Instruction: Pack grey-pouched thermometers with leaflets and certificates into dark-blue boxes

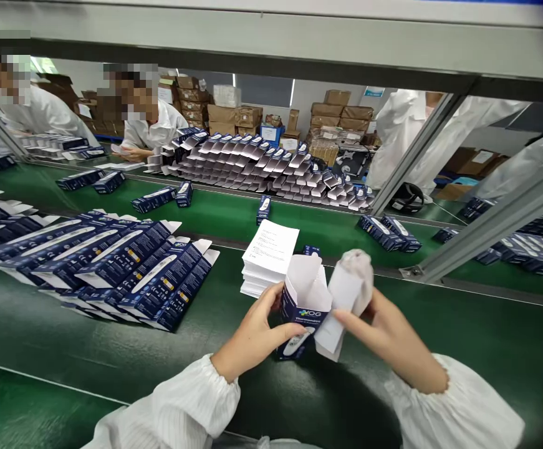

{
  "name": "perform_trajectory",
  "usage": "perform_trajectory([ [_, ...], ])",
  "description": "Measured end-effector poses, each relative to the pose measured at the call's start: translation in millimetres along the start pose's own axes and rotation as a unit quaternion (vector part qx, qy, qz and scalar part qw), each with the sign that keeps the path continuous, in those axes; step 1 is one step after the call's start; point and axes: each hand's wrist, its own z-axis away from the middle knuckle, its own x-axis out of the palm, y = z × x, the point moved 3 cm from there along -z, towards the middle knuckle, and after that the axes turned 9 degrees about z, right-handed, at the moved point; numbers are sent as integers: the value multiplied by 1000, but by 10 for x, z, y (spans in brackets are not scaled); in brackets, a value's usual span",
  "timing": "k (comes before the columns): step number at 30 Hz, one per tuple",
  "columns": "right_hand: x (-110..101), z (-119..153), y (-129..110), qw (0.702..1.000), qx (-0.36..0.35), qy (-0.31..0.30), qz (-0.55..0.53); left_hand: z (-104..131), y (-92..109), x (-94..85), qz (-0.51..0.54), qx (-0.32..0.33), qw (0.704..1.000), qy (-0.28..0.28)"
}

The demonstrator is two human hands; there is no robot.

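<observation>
My left hand point(255, 330) is wrapped round a dark blue thermometer box point(311, 315), which stands upright with its white top flaps open. Close beside it on the right, my right hand point(388, 324) grips a folded white leaflet point(343, 290) together with a whitish wrapped bundle point(365, 268). What the bundle contains is hidden. Just behind the box, a stack of printed sheets point(271, 246) rests on the green table point(234, 374). A pile of blue thermometer boxes point(152, 284) with open end flaps lies to the left.
Beyond the table runs a green conveyor belt point(224, 209) with scattered boxes. Many more boxes point(252, 162) are heaped across it. Co-workers in white point(154, 121) are on the far side. A metal post point(495, 218) slants down at the right.
</observation>
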Motion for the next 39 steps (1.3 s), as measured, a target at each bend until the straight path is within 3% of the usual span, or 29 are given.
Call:
perform_trajectory([
  [3, -210, -72, 34, 989, 24, 29, -144, -1, 13, -11, -106, 19, 993, 44],
  [6, -315, -182, -116, 976, 6, 66, -207, 8, -1, 34, -187, 62, 980, 34],
  [10, -218, -233, -420, 983, -40, 160, -86, 38, -78, 121, -251, 112, 960, 54],
  [14, 82, -117, -524, 969, -82, 215, 89, 64, -92, 165, -271, 137, 948, 98],
  [17, 316, -42, -492, 965, -115, 180, 154, 60, 4, 179, -258, 170, 947, 93],
  [20, 385, -20, -490, 959, -145, 164, 179, 27, 135, 175, -245, 198, 945, 87],
  [26, 11, -53, -740, 930, -254, 201, 172, -37, 227, 169, -248, 180, 950, 60],
  [30, -50, -126, -840, 894, -326, 92, 293, -44, 207, 152, -247, 171, 952, 54],
  [33, 72, -178, -761, 868, -314, 30, 384, -45, 161, 144, -240, 143, 959, 49],
  [36, 171, -170, -646, 879, -296, 35, 372, -28, 116, 161, -221, 137, 965, 24],
  [39, 203, -103, -514, 927, -276, 83, 242, -15, 100, 158, -205, 135, 969, 17],
])
